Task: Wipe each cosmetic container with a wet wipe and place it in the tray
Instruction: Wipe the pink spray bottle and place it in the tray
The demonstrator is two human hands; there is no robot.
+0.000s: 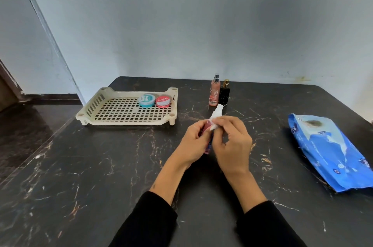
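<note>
Red tin in the tray reads "Vaseline".
Right of the tray, your left hand grips a pink tube, its long axis toward you; right hand pinches the wipe.

2 round tins, 1 blue and 1 red; 2 standing spray bottles, 1 pink and 1 black; 1 pink container in hand; 1 tray; 1 wipe; 1 blue wipes pack.

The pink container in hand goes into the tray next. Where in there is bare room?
The tray is free across its left and front grid. Its back right corner is crowded: blue tin and red tin sit side by side by the rim.
</note>
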